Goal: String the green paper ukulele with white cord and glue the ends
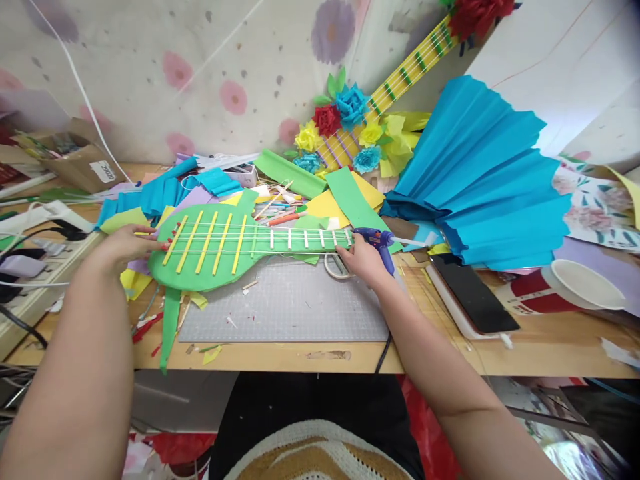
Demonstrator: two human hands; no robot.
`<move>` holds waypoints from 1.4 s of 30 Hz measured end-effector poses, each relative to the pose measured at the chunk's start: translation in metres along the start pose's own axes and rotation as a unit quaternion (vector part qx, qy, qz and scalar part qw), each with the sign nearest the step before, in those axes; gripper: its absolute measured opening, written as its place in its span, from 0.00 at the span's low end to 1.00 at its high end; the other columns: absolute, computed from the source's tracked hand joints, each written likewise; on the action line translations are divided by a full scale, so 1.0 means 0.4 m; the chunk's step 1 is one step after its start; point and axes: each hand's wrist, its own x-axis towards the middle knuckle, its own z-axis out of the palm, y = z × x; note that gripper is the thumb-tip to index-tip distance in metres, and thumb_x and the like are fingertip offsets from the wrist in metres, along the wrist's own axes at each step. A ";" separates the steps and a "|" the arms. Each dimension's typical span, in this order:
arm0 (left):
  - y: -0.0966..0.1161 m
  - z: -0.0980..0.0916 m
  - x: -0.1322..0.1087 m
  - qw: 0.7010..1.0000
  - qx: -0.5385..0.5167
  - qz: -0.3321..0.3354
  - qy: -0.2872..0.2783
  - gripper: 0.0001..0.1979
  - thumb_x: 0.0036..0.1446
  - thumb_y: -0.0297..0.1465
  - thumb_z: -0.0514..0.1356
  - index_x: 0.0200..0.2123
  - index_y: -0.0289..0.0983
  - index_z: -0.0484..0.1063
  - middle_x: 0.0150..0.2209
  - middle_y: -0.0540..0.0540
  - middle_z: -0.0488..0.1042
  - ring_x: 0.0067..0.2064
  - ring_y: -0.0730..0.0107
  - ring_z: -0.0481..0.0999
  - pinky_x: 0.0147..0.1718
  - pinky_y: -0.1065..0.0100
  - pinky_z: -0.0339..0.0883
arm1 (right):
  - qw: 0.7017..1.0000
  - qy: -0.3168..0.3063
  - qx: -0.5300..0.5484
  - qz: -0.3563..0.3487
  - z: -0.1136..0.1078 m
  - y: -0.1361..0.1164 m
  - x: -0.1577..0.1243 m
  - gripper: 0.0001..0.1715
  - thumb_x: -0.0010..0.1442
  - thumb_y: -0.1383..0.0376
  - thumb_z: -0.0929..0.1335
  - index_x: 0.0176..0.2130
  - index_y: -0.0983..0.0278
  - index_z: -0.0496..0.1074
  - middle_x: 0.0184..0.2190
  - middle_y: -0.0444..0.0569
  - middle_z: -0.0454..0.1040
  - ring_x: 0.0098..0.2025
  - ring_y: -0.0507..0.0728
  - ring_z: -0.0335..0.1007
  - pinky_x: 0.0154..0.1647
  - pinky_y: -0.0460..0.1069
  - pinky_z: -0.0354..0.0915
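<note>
A green paper guitar [195,270] with yellow strips, white frets and white strings lies across the grey cutting mat [295,300]. My left hand [129,248] reaches to the left end of its body, fingers closed on the edge beside small red pieces. At the other end, my right hand [361,259] grips the tip of the neck between thumb and fingers. Just behind my right hand lies a blue glue gun [383,243] with a white glue stick in its back. Under the neck, a roll of tape [337,267] shows in part.
Green strips and yellow paper scraps [367,190] crowd the back of the desk. A flower-decorated paper guitar [395,83] leans against the wall. Blue crepe paper [490,173], a black phone [473,293] and a paper cup [550,290] are on the right; a power strip [47,283] is on the left.
</note>
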 end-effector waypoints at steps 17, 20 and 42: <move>0.189 0.227 -0.195 0.839 0.230 0.481 -0.109 0.42 0.42 0.46 0.66 0.59 0.37 0.59 0.60 0.38 0.62 0.62 0.52 0.59 0.59 0.55 0.55 | 0.987 0.074 0.069 -0.129 0.016 0.006 -0.015 0.14 0.61 0.57 0.63 0.34 0.63 0.73 0.36 0.50 0.75 0.36 0.55 0.68 0.37 0.47 0.58; 0.226 0.349 -0.225 0.770 0.307 0.529 -0.183 0.56 0.33 0.42 0.71 0.65 0.46 0.47 0.66 0.39 0.52 0.66 0.46 0.50 0.62 0.47 0.44 | 0.986 0.083 0.084 -0.115 0.013 0.013 -0.016 0.13 0.60 0.59 0.63 0.33 0.63 0.73 0.32 0.49 0.75 0.33 0.54 0.67 0.34 0.47 0.57; 0.197 0.334 -0.177 0.765 0.372 0.484 -0.206 0.36 0.39 0.31 0.64 0.54 0.39 0.58 0.58 0.37 0.63 0.60 0.46 0.63 0.53 0.55 0.62 | 0.935 0.045 0.323 -0.136 0.033 0.038 0.005 0.16 0.52 0.52 0.66 0.31 0.62 0.71 0.17 0.37 0.50 0.22 0.49 0.48 0.24 0.45 0.47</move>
